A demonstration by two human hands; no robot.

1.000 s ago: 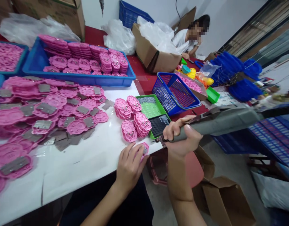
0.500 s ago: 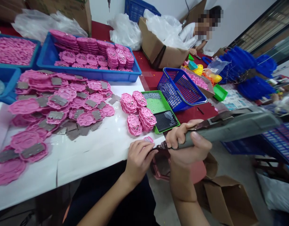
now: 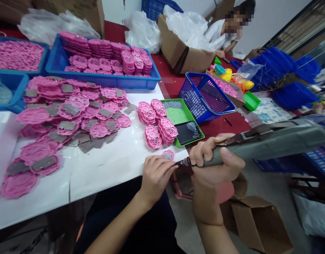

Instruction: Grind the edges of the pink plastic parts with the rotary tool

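My right hand (image 3: 217, 158) is wrapped round a grey electric screwdriver (image 3: 268, 143), which is tilted with its bit end toward my left hand. My left hand (image 3: 157, 174) is at the table's front edge, its fingers drawn together by the bit tip (image 3: 179, 163); what they pinch is hidden. Just beyond those fingers a pink plastic part (image 3: 167, 154) with a grey plate shows, partly covered by my hand. Short stacks of pink parts (image 3: 153, 137) with screws stand behind it. Beside them a green tray (image 3: 182, 108) holds small screws and a black perforated plate (image 3: 189, 133).
Loose pink parts with grey metal plates (image 3: 69, 110) are heaped at left. Behind lies a blue bin (image 3: 104, 82) of stacked pink parts. A blue basket (image 3: 207, 97) stands beyond the tray. Another person (image 3: 217, 37) sits at the back; open cardboard boxes (image 3: 257, 222) lie on the floor.
The view has shifted slightly, and a little more of the pink part beyond my left fingers shows. Both hands keep nearly the same pose, with the screwdriver bit still at my left fingertips.
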